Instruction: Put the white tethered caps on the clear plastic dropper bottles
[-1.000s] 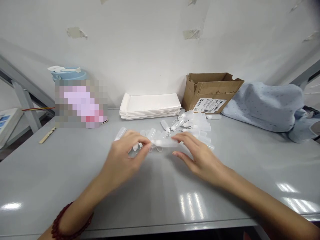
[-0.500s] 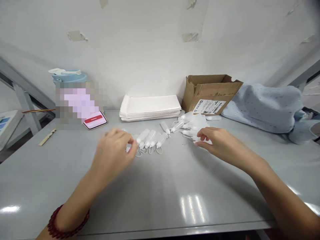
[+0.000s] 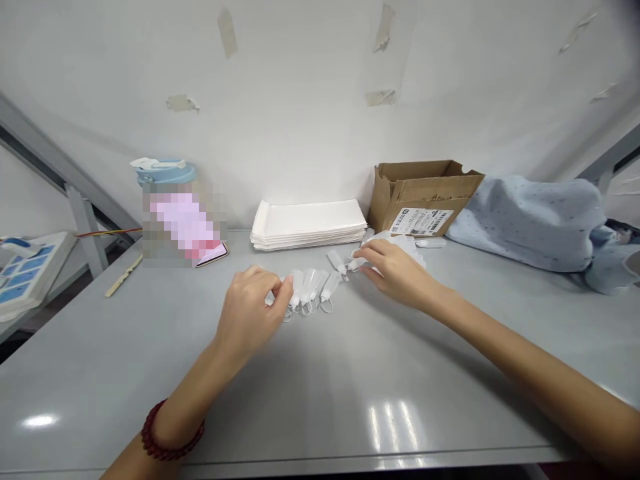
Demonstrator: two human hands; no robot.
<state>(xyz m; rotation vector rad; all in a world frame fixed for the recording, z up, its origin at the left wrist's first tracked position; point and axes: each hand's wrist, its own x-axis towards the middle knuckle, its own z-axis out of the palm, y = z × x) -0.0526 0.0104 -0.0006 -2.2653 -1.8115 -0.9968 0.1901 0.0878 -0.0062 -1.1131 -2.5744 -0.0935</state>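
Observation:
Small translucent plastic bottles with narrow tips and thin loops (image 3: 313, 287) lie side by side in a slanted row on the grey table. My left hand (image 3: 253, 300) is over the row's left end, its fingers curled and thumb drawn in; whatever they hold is hidden. A loose pile of the same bottles (image 3: 413, 245) lies to the right, partly behind my right hand (image 3: 397, 270). Thumb and fingers of that hand close around one small bottle (image 3: 354, 264) at the pile's left edge. A single bottle (image 3: 336, 260) rests between row and pile.
A stack of white paper sleeves (image 3: 310, 223) lies by the wall, with an open cardboard box (image 3: 425, 193) to its right. Blue speckled cloth (image 3: 530, 220) fills the back right. At left are a phone (image 3: 213, 255), a blue-lidded container (image 3: 165, 173) and a thin strip (image 3: 123, 277).
My right hand has moved left across the pile to a bottle at its left edge. My left hand stays over the row. The camera view has shifted slightly.

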